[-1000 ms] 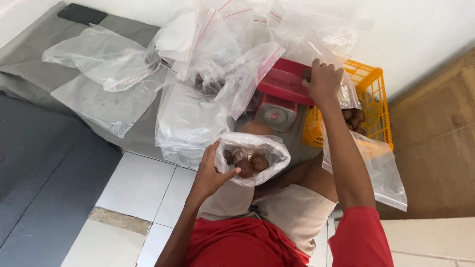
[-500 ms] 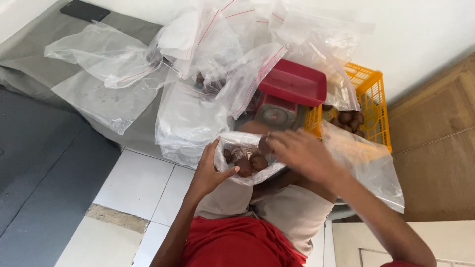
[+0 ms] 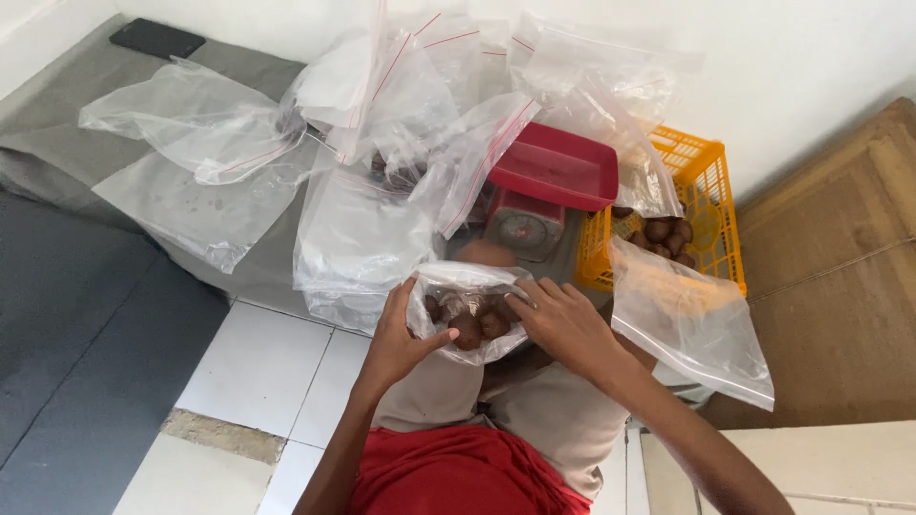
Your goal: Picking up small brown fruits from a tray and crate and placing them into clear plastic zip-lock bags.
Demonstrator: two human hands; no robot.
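Both hands grip one small clear plastic bag of round brown fruits [image 3: 469, 317] held over the lap: the left hand [image 3: 399, 336] pinches its near rim with thumb and fingers, and the right hand [image 3: 563, 319] clasps the opposite edge, so the mouth stays spread and upright. Just beyond stands a red-trayed kitchen scale [image 3: 534, 195], with a yellow plastic crate [image 3: 711, 195] of more brown fruits beside it. Loose clear zip bags [image 3: 382, 124] lie heaped behind, another draping the crate

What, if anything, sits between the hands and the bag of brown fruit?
Nothing visible. The left hand grips the bag at its rim, and the right hand touches its other side, directly on the plastic.
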